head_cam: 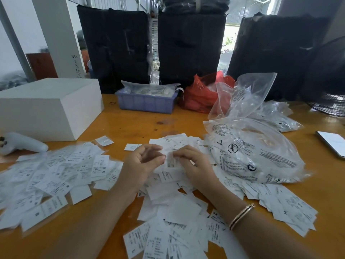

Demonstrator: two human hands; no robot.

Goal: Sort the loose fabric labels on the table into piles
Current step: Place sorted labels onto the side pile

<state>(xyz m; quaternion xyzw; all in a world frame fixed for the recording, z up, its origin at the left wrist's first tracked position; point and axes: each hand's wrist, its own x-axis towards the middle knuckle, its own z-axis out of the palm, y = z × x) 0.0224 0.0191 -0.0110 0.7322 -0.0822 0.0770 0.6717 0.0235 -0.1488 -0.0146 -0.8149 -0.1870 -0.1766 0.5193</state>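
Grip: your right hand [193, 163] pinched one small white printed fabric label [171, 161] at its edge; your left hand [143, 161] hovered beside it with fingers loosely curled, holding nothing, probably ready to take it.
Label: you held it raised over the heap, seemingly so its size print could be read.
Unsorted heap: loose white labels [177, 206] lay spread beneath and in front of your hands on the orange wooden bench [134, 124].
Left pile: a broad spread of labels [56, 176] lay apart to your left, likely already sorted.
Bags: clear printed plastic bags [255, 156] sat just right of the heap.
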